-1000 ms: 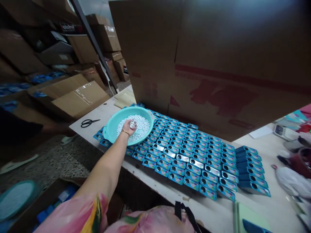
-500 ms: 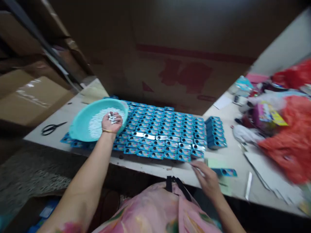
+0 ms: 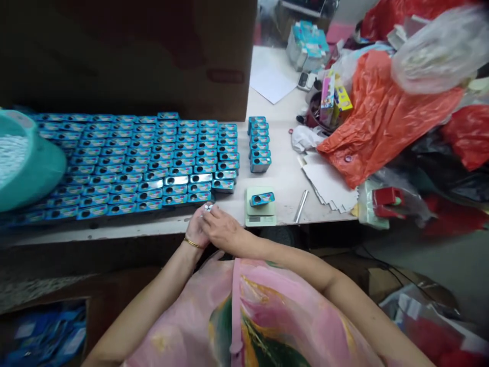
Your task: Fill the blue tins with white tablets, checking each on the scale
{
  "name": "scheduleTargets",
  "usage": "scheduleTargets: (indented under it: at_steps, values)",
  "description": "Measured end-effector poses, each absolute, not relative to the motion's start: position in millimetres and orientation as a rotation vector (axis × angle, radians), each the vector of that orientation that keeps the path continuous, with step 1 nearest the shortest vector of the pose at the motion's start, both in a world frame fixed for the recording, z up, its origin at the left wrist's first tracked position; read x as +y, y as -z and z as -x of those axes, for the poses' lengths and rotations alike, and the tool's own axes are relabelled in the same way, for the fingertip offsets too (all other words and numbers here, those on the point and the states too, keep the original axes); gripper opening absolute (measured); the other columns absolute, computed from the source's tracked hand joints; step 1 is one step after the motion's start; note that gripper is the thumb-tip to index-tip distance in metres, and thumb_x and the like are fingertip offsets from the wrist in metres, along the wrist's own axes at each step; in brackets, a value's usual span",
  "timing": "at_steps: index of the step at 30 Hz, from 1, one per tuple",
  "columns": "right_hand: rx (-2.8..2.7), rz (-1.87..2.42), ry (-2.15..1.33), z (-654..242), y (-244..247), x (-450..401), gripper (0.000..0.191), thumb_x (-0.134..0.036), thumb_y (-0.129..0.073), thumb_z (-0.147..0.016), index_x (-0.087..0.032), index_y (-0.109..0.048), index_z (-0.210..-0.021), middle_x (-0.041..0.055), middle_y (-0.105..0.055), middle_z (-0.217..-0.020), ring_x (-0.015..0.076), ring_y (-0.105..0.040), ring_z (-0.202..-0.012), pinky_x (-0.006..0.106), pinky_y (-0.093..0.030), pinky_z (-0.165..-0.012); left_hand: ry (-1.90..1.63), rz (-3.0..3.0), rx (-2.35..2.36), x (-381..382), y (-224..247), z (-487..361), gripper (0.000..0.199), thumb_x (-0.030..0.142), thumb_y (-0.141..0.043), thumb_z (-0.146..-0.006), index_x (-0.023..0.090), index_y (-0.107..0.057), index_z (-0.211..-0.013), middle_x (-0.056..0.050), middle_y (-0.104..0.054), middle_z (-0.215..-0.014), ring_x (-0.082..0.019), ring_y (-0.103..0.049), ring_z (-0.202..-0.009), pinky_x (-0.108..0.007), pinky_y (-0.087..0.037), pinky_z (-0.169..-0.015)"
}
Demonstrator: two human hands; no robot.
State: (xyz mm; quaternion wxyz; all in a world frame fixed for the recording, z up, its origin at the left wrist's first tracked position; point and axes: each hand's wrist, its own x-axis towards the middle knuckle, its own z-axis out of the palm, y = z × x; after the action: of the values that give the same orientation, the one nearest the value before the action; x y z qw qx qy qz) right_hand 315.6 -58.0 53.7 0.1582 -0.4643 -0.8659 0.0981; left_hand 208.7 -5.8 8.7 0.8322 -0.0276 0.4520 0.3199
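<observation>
right now, the small white pellets (image 3: pixel 208 207) sit in the palm of the left hand (image 3: pixel 196 229), just below the middle of the frame. that hand is cupped around them; the right hand (image 3: pixel 223 230) lies over it with bent fingers, and i cannot tell whether it pinches any. both hands are at the front edge of the tabletop (image 3: pixel 282 176), so a loosened cup or a clumsy pick could spill pellets to the floor. just above them stand close rows of blue boxes (image 3: pixel 123 208) with dark openings; a careless knuckle could knock the nearest ones askew. to the right, a single blue box (image 3: pixel 262 199) rests on a pale green scale (image 3: pixel 261 220), where a bump from the right arm might shift it. at the far left is a turquoise bowl (image 3: pixel 48 171) of more pellets.
</observation>
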Motion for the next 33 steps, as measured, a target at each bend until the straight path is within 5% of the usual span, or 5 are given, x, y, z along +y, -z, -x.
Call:
scheduleTargets:
  at_steps: [14,21,27,33]
  values:
    - [-2.574,1.388,-0.257,-333,-16,-71,0.016,-0.010,-0.043,-0.084,-0.007,-0.053,-0.096,0.0137,-0.054,-0.099,0.0202,-0.049,-0.094,0.033,-0.045,-0.076,-0.696,0.167,0.891,-36,17,-232,0.019,0.020,-0.040,-0.083,0.014,-0.058,-0.081,-0.005,-0.065,-0.075,-0.015,-0.063,-0.075,-0.029,-0.049,-0.076]
    - [-2.481,1.614,-0.407,-360,-21,-67,0.016,-0.012,-0.042,-0.084,-0.010,-0.055,-0.094,0.0118,-0.054,-0.097,0.0189,-0.048,-0.088,0.030,-0.046,-0.071,-0.606,0.152,0.819,-31,16,-257,0.024,0.020,-0.040,-0.082,0.008,-0.059,-0.090,-0.008,-0.064,-0.074,-0.016,-0.063,-0.074,-0.029,-0.050,-0.075]
    - [-2.206,1.470,-0.491,-399,-10,-61,0.017,-0.016,-0.044,-0.083,-0.013,-0.057,-0.095,0.0096,-0.055,-0.096,0.0176,-0.047,-0.090,0.030,-0.042,-0.081,-0.648,0.148,0.824,-20,3,-285,0.018,0.012,-0.042,-0.081,0.010,-0.056,-0.070,-0.003,-0.059,-0.057,-0.011,-0.058,-0.051,-0.020,-0.049,-0.050]
    - [-1.886,1.565,-0.544,-442,-8,-53,0.016,-0.010,-0.047,-0.077,-0.016,-0.061,-0.084,0.0051,-0.057,-0.083,0.0145,-0.052,-0.083,0.025,-0.042,-0.076,-0.729,0.118,0.846,-14,9,-299,0.016,0.012,-0.043,-0.079,0.011,-0.056,-0.070,-0.010,-0.065,-0.069,-0.019,-0.064,-0.071,-0.032,-0.053,-0.065]
